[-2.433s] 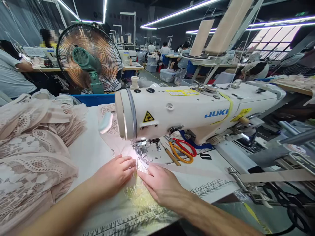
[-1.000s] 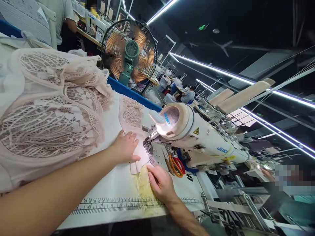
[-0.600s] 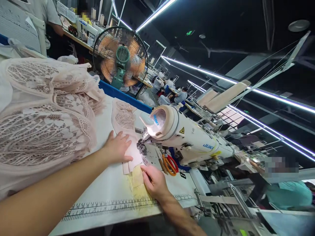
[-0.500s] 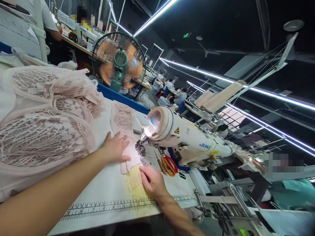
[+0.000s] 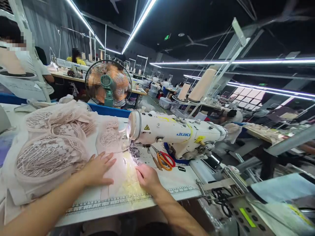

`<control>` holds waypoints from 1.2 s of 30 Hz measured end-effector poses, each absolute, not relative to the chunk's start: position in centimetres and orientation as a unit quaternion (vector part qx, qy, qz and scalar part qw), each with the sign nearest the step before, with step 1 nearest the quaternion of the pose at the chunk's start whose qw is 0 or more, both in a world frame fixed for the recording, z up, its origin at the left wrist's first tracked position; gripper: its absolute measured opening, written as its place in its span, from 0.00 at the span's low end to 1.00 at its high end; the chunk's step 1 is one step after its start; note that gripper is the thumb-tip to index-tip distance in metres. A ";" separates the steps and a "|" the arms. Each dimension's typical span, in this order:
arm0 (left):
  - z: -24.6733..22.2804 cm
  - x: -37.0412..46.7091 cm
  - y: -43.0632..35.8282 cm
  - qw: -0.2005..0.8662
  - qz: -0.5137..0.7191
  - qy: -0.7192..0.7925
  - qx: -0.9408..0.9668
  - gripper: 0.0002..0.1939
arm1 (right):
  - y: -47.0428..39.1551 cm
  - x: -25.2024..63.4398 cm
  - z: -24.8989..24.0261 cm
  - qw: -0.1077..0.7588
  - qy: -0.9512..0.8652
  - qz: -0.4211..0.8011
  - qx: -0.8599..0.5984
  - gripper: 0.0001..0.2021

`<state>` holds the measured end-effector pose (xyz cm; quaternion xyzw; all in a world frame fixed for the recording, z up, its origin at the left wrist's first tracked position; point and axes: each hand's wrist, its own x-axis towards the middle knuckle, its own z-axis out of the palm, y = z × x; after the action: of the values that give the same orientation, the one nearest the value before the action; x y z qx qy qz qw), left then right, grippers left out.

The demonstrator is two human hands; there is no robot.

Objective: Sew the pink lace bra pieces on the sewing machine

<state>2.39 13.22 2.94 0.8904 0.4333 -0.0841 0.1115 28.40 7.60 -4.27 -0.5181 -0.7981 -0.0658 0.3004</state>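
Note:
Pale pink fabric with a lace part (image 5: 108, 136) lies on the white machine bed, its edge near the needle area of the JUKI sewing machine (image 5: 162, 129). My left hand (image 5: 99, 170) rests flat on this fabric with its fingers spread. Just in front of the needle area, my right hand (image 5: 147, 177) is closed, thumb against the fingers, at the edge of the fabric beside a yellow patch (image 5: 131, 180). What it pinches is too small to make out. A pile of lace garments (image 5: 49, 157) lies left of my left hand.
Scissors with red and orange handles (image 5: 167, 160) lie beneath the machine arm. Printed rulers (image 5: 108, 204) run along the table's front edge. A fan (image 5: 108, 83) stands behind the table. Thread cones (image 5: 203, 85) rise at the back right. Other people sit at machines further off.
The view has levelled and shifted. My left hand has moved left and away from the needle, with its fingers still spread. The pink fabric now reaches further left near the ruler.

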 end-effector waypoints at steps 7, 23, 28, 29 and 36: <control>3.5 4.3 1.5 0.096 -0.159 0.439 0.879 0.46 | 7.8 28.5 -4.4 0.344 -0.775 -0.032 -0.528 0.11; 1.8 3.2 12.9 0.087 -0.010 0.471 0.878 0.33 | 7.0 28.4 -4.1 0.281 -0.793 -0.042 -0.539 0.13; 1.2 2.2 12.4 0.074 -0.036 0.496 0.864 0.35 | 4.4 27.6 -3.8 0.199 -0.841 -0.013 -0.503 0.11; 1.4 2.2 12.2 0.067 -0.037 0.500 0.863 0.35 | 3.6 27.3 -3.9 0.191 -0.842 -0.005 -0.505 0.12; 2.1 2.5 11.9 0.047 -0.071 0.512 0.855 0.38 | 0.3 25.6 -3.9 0.181 -0.841 -0.005 -0.510 0.13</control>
<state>2.50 11.88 2.11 0.8549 0.5116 -0.0714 0.0475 25.56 0.34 -3.90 -0.5095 -0.8413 -0.0049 0.1807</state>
